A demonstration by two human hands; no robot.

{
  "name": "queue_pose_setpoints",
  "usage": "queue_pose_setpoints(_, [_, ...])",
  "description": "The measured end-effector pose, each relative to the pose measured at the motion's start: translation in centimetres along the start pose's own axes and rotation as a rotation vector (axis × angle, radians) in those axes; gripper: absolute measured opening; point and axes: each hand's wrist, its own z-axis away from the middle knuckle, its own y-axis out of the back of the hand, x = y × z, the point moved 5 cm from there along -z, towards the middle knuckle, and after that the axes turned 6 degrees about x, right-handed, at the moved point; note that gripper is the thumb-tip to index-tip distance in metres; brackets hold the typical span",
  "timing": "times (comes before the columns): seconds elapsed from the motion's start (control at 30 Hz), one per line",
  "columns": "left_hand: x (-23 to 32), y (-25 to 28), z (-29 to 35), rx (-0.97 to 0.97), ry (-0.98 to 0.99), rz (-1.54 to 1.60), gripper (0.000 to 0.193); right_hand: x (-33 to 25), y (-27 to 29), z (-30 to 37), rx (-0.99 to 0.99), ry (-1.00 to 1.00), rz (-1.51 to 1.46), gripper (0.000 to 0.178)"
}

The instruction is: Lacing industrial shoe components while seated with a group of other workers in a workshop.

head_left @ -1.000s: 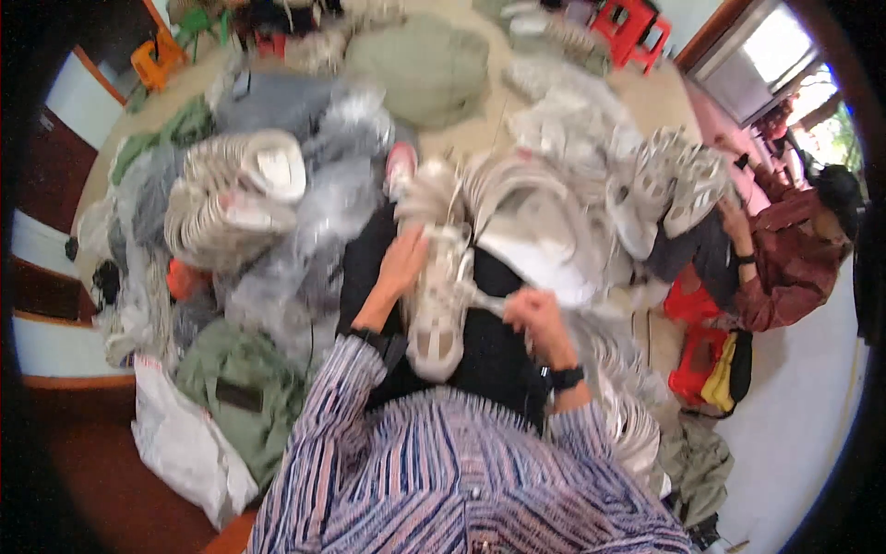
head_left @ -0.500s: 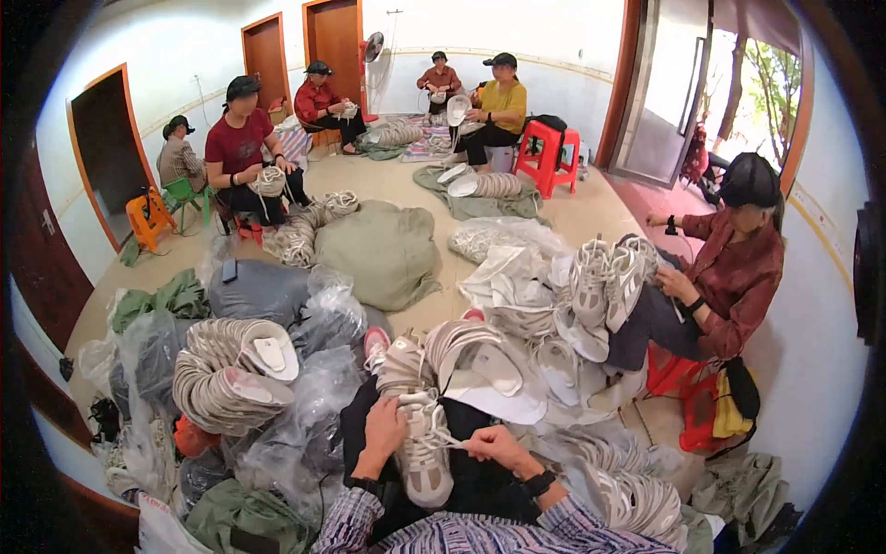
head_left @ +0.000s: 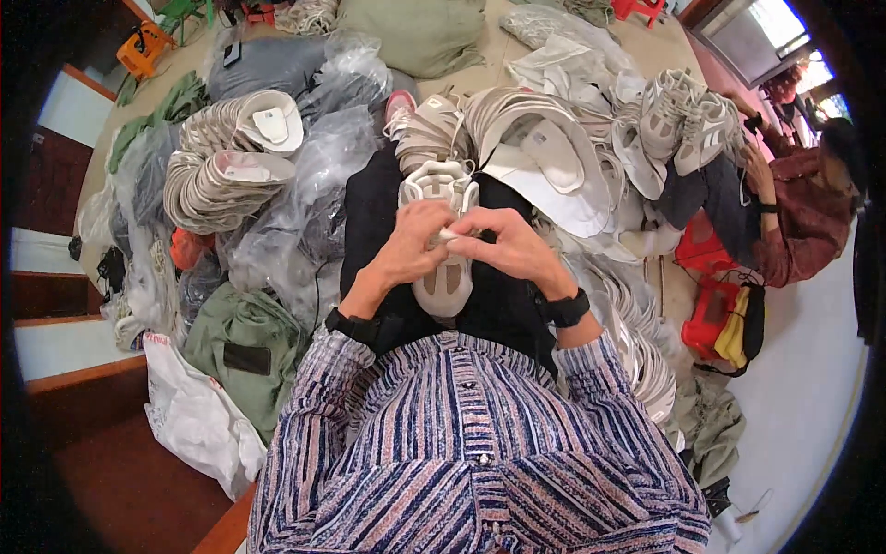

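A beige and white sneaker upper [head_left: 443, 294] lies along my lap, its toe toward me and its collar away. Over its tongue and eyelets my left hand [head_left: 415, 242] and my right hand [head_left: 508, 244] meet, fingertips pinched together. A short bit of white shoelace [head_left: 448, 235] shows between them; most of the lacing is hidden beneath my fingers. Just beyond the collar, a stack of laced uppers [head_left: 432, 134] rests between my knees. Right of that fans a larger stack of flat, unlaced uppers [head_left: 544, 162].
Nested uppers [head_left: 231, 175] sit on plastic-wrapped bags at the left, near a green cloth sack [head_left: 242, 346] and a white bag [head_left: 198, 415]. At the right a co-worker [head_left: 803, 212] sits beside laced sneakers [head_left: 678, 120]. More uppers [head_left: 637, 351] lie by my right side.
My view has tipped down toward my lap. My right hand, earlier drawing a lace out to the right, has come in to meet my left hand over the sneaker upper.
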Motion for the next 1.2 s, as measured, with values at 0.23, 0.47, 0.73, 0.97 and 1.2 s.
queue_pose_setpoints(0.23, [-3.0,2.2,-0.4,0.028,0.085,-0.116,0.01,7.0,2.3,-3.2,0.197,0.05,0.534,0.02])
queue_pose_setpoints(0.47, [-8.0,2.0,0.0,0.374,0.707,0.457,0.017,9.7,0.9,-2.9,0.35,-0.06,0.669,0.022])
queue_pose_setpoints(0.73, [-10.3,5.0,2.1,0.488,0.861,0.892,0.019,10.7,1.7,0.2,0.494,-0.426,-0.287,0.013])
queue_pose_setpoints(0.97, [-7.5,6.8,0.8,0.271,0.75,0.771,0.014,9.3,1.6,0.6,0.482,-0.482,-0.587,0.01])
queue_pose_setpoints(1.2, [-8.9,6.6,1.9,0.359,0.738,0.795,0.012,10.7,-0.4,1.1,0.473,-0.597,-0.505,0.016])
